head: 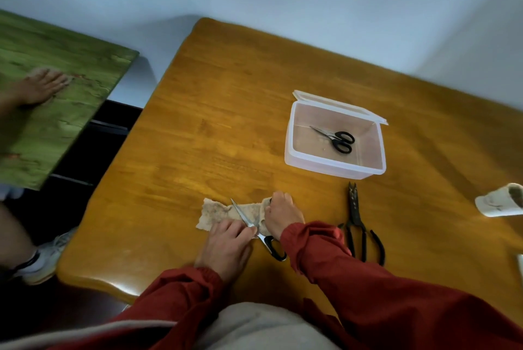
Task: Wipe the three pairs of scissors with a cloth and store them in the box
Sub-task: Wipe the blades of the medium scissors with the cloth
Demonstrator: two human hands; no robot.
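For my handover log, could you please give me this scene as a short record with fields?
In box: small black-handled scissors lie in the open box
Being wiped: white-handled scissors, lying on the cloth
Left hand: fingers press the white-handled scissors near the pivot
Right hand: grips the cloth's right end
Waiting: dark shears on the table, in front of the box
Stored: one of three
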